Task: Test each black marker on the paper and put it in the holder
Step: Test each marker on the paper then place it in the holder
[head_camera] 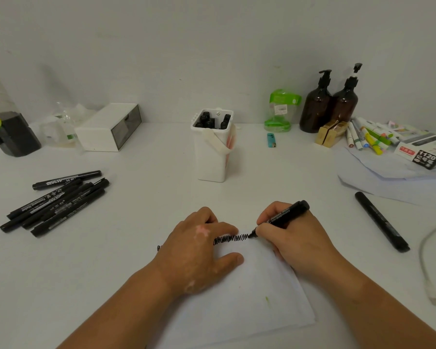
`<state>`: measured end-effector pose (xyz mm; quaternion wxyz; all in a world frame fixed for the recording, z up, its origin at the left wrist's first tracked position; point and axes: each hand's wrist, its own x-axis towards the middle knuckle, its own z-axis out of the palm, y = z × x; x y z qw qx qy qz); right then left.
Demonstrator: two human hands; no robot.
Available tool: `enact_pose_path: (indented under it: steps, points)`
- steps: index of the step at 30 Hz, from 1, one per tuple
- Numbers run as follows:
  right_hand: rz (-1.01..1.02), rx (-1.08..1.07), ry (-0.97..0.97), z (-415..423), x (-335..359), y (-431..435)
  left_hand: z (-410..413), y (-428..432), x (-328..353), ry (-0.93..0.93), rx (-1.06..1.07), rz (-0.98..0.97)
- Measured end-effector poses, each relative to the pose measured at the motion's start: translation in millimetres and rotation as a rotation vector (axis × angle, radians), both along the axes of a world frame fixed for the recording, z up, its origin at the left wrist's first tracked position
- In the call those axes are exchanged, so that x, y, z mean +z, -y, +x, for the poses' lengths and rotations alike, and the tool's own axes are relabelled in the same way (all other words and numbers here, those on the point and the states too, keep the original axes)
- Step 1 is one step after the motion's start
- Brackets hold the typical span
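White and matte, the table (149,187) spreads smooth under everything, and a thin white sheet of paper (249,298) lies flat on its near edge. On that sheet the left hand (202,250) rests palm down with fingers spread, pressing the paper without gripping anything. The right hand (295,238) is closed in a writing grip around one black marker (285,216), a slim cylinder with white lettering, tilted so its tip touches the paper at the end of a tight black zigzag scribble (230,239). Behind the hands stands the holder (212,157), a tall white plastic box with rounded corners and a pale strap, open at the top and showing several black marker ends inside; their exact count cannot be told. Two brown pump bottles (330,104) with glossy rounded shoulders stand touching at the back right. At the left lies a loose pile of black markers (56,202), about six, overlapping at slight angles. One thicker black marker (381,221) lies alone at the right, well apart from the pile. A small blue lighter (271,140) lies right of the holder.
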<state>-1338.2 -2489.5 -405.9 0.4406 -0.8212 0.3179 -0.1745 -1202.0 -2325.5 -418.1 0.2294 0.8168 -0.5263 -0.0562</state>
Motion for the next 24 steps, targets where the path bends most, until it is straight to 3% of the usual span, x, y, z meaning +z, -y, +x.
enact_pose_path:
  steps: [4,7,11,24]
  points:
    - [0.036,-0.035,0.088,0.1,-1.5,1.6,-0.1,-0.3,0.9,-0.007,0.002,0.019]
    - [0.214,-0.106,0.265,-2.2,0.8,7.2,1.7,-0.9,3.1,-0.058,0.006,-0.034]
    - [0.4,-0.104,0.422,-5.1,6.1,10.4,8.9,-3.5,10.3,-0.423,0.042,-0.22]
    - [0.49,0.021,0.484,-7.6,9.0,10.8,19.4,-3.1,14.4,-0.708,0.25,-0.378]
